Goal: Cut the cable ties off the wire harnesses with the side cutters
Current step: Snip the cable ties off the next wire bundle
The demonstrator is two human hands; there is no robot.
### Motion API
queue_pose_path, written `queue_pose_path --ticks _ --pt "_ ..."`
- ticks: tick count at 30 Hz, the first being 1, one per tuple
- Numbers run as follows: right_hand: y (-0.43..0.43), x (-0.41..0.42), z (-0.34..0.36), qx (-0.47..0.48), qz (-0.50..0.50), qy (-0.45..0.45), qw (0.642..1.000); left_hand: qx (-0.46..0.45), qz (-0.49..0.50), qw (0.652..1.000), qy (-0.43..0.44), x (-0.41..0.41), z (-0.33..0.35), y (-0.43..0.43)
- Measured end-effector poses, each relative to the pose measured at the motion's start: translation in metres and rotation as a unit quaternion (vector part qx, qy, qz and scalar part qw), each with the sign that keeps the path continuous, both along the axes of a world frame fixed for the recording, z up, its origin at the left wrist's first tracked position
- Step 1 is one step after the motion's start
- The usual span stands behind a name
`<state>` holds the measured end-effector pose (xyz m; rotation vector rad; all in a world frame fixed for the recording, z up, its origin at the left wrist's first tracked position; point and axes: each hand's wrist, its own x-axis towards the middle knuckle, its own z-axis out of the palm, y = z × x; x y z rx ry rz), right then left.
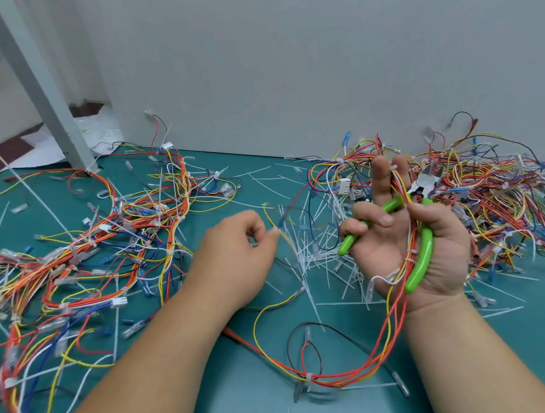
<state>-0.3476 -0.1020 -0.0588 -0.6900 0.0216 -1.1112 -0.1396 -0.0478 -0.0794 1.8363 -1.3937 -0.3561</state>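
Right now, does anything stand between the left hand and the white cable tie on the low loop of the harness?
Nothing solid does. The left hand, which pinches a yellow wire, has only the green mat and thin harness wires lying flat before the cable tie.

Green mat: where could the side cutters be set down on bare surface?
Bare mat between the forearms, beside the wire loop; another patch right of the right forearm. Crowded: left harness pile, cut ties centre, right harness pile.
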Motion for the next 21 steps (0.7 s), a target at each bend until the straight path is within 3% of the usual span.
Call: queue_pose_path --ticks 2,5,9,12,14,16,18,21 --pt "0.000 0.001 -0.002 -0.002 0.004 0.005 1.000 -0.092 0.014 0.990 0.103 -0.001 0.009 0.000" --pt "-0.001 0.004 -0.004 0.014 -0.002 0.019 1.000 -0.178 0.020 0.941 0.286 -0.001 0.022 0.000" --pt "-0.002 0.008 -0.007 0.046 -0.028 0.078 0.995 -0.202 0.003 0.854 0.479 -0.001 0.031 0.004" --pt "-0.001 0.013 -0.008 0.067 -0.034 0.160 0.984 -0.192 -0.009 0.800 0.569 0.002 0.035 0.007" --pt "0.002 0.018 -0.008 0.070 -0.046 0.243 0.966 -0.182 -0.022 0.781 0.597 0.002 0.036 0.007" --pt "0.007 0.024 -0.008 0.041 -0.073 0.335 0.939 -0.181 -0.024 0.790 0.585 0.000 0.035 0.006" --pt "0.012 0.028 -0.007 -0.010 -0.092 0.410 0.907 -0.182 -0.030 0.821 0.541 -0.004 0.033 0.004" --pt "0.018 0.032 -0.007 -0.063 -0.090 0.448 0.887 -0.176 -0.044 0.865 0.469 -0.007 0.025 0.002"
